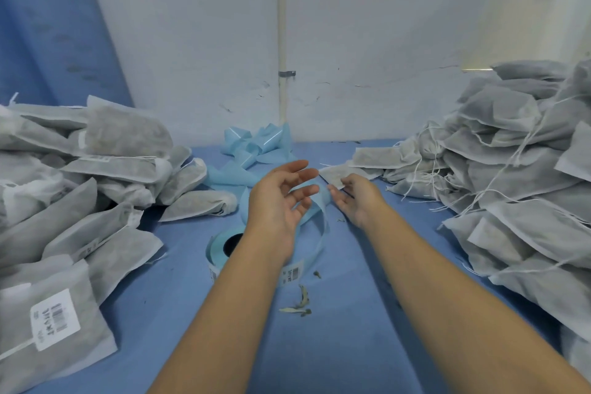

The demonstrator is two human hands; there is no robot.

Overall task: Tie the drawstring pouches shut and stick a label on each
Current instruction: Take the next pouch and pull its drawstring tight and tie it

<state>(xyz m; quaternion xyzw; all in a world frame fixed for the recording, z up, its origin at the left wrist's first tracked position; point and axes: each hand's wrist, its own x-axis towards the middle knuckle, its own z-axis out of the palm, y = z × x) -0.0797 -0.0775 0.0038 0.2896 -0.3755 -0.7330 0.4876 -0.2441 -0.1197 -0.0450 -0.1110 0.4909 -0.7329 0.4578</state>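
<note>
My left hand (281,201) hovers over the blue table with relaxed, spread fingers and holds nothing. My right hand (355,198) reaches forward with straight fingers, its tips touching a flat grey pouch (335,176) at the edge of the right pile. A roll of labels (224,246) on light blue backing lies under my left wrist, and its strip (315,217) curls up between my hands. A heap of pouches with loose white strings (511,176) fills the right side. On the left lies a heap of pouches (80,189), some bearing white barcode labels (54,318).
Used light blue backing strip (256,147) is bunched at the back against the white wall. Dried leaf scraps (300,302) lie on the blue cloth (335,345) between my forearms. A blue curtain (48,25) hangs at the back left.
</note>
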